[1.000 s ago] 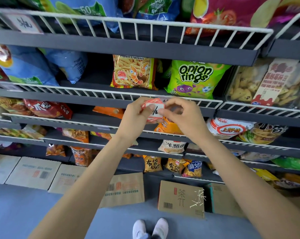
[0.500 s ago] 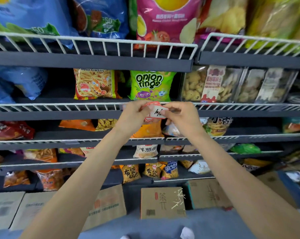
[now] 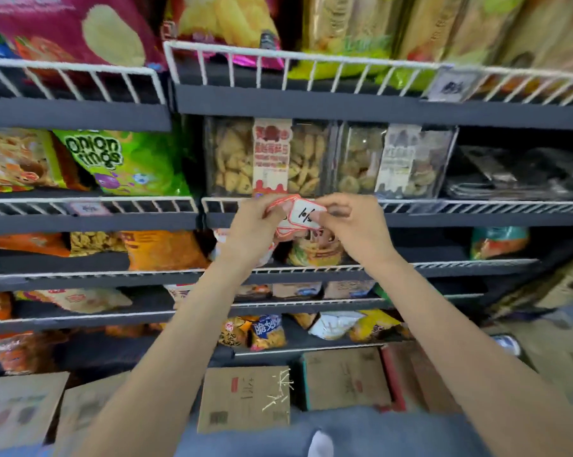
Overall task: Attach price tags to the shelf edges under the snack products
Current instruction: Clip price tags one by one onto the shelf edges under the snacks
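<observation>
My left hand (image 3: 252, 230) grips a small stack of red-bordered white price tags (image 3: 280, 206). My right hand (image 3: 354, 225) pinches the top price tag (image 3: 306, 215), which bears dark handwriting, at its right edge. Both hands hover in front of the dark shelf edge (image 3: 443, 219) with its white wire rail, just below a clear box of biscuits (image 3: 232, 159) with a red and white label. A price tag (image 3: 85, 208) sits on the rail under the green onion rings bag (image 3: 127, 163), and another price tag (image 3: 451, 84) hangs on the rail above right.
Shelves of snack bags run above and below the hands. A second clear biscuit box (image 3: 394, 159) and dark flat packs (image 3: 516, 176) stand to the right. Cardboard boxes (image 3: 245, 400) line the floor under the lowest shelf. A white shoe tip (image 3: 321, 443) shows at the bottom.
The view has swung right along the shelves: the onion rings bag slid left and the biscuit boxes came behind my hands. My hands kept hold of the tags, with the top tag drawn out rightward.
</observation>
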Demonstrator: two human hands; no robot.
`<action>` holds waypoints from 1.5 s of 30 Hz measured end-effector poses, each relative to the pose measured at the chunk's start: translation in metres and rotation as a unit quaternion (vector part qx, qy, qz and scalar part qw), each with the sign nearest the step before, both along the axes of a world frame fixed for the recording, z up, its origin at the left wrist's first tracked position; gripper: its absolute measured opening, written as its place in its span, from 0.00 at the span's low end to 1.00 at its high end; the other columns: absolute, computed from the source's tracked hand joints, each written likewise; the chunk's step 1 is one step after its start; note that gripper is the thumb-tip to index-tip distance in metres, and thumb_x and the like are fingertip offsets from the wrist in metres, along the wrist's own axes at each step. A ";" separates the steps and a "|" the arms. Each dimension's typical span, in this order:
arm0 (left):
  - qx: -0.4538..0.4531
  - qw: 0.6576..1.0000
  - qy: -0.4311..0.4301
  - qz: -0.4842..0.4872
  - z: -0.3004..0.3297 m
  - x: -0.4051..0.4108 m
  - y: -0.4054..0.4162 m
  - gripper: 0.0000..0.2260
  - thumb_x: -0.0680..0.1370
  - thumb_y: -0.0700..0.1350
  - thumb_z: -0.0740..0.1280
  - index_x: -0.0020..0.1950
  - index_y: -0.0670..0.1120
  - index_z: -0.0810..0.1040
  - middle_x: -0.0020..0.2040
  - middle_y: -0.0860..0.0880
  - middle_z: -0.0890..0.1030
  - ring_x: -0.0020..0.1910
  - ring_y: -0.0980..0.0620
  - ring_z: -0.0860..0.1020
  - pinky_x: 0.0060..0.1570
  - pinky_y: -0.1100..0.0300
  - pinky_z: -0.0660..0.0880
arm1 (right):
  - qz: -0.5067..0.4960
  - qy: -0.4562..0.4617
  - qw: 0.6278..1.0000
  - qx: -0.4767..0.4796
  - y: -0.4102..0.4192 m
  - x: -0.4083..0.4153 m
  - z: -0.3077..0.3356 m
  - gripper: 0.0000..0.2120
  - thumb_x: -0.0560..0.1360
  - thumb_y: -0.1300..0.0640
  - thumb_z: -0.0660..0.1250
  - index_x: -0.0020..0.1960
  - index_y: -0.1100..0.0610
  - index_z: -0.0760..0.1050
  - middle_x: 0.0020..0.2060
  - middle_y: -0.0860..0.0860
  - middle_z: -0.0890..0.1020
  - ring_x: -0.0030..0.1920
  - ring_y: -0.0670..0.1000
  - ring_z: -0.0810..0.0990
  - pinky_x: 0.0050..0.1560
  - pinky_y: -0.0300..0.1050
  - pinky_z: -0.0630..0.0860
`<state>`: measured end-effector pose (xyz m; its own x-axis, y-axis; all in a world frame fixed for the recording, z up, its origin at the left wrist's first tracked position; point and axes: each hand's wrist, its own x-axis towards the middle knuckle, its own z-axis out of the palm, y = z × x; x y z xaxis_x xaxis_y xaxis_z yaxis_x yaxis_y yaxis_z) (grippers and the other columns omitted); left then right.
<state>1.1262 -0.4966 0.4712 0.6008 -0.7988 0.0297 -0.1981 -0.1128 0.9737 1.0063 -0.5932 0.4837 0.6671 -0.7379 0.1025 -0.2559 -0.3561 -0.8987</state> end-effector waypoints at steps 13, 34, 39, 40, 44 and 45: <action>0.011 0.996 -0.083 -0.041 0.009 -0.081 -0.102 0.11 0.78 0.40 0.64 0.60 0.43 0.79 0.53 0.46 0.83 0.50 0.52 0.80 0.53 0.57 0.75 | -0.061 -0.048 0.997 -0.007 -0.092 -0.084 -0.006 0.06 0.73 0.67 0.68 0.45 0.57 0.79 0.33 0.50 0.81 0.21 0.47 0.76 0.30 0.39 0.74; 0.118 0.989 0.068 0.064 -0.024 -0.177 -0.208 0.08 0.80 0.37 0.60 0.56 0.38 0.76 0.48 0.40 0.82 0.37 0.46 0.84 0.36 0.63 0.80 | -0.043 -0.008 0.999 -0.019 -0.231 -0.158 -0.036 0.07 0.78 0.65 0.60 0.47 0.59 0.77 0.40 0.53 0.82 0.36 0.41 0.82 0.30 0.34 0.77; 0.121 0.988 0.052 0.085 -0.025 -0.183 -0.209 0.09 0.80 0.38 0.60 0.58 0.39 0.76 0.49 0.40 0.82 0.41 0.44 0.84 0.47 0.53 0.81 | -0.017 -0.008 0.999 -0.039 -0.234 -0.162 -0.036 0.08 0.78 0.65 0.59 0.48 0.60 0.77 0.40 0.51 0.82 0.36 0.38 0.82 0.36 0.34 0.79; 0.126 0.987 0.046 0.087 -0.026 -0.184 -0.209 0.10 0.80 0.38 0.60 0.59 0.39 0.75 0.50 0.40 0.82 0.41 0.44 0.84 0.47 0.53 0.81 | -0.011 -0.003 0.999 -0.051 -0.234 -0.161 -0.036 0.08 0.78 0.64 0.60 0.48 0.60 0.78 0.40 0.51 0.82 0.37 0.39 0.82 0.35 0.34 0.79; 0.129 0.987 0.038 0.085 -0.026 -0.187 -0.206 0.12 0.80 0.37 0.60 0.63 0.39 0.74 0.48 0.42 0.83 0.41 0.45 0.84 0.46 0.57 0.80 | 0.002 0.018 0.994 -0.107 -0.235 -0.159 -0.034 0.08 0.78 0.64 0.61 0.49 0.58 0.78 0.39 0.51 0.83 0.39 0.44 0.83 0.41 0.45 0.80; 0.128 0.988 0.030 0.084 -0.025 -0.188 -0.204 0.12 0.80 0.38 0.61 0.62 0.39 0.74 0.48 0.43 0.83 0.40 0.47 0.84 0.44 0.62 0.80 | 0.003 0.027 0.992 -0.126 -0.235 -0.158 -0.033 0.07 0.77 0.63 0.61 0.49 0.58 0.79 0.39 0.51 0.83 0.40 0.45 0.83 0.42 0.47 0.80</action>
<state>0.9381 -0.7003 0.4462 0.7201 -0.6648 -0.1988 -0.0994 -0.3824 0.9187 0.8482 -0.8285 0.4508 0.6815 -0.6889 0.2469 -0.2975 -0.5691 -0.7665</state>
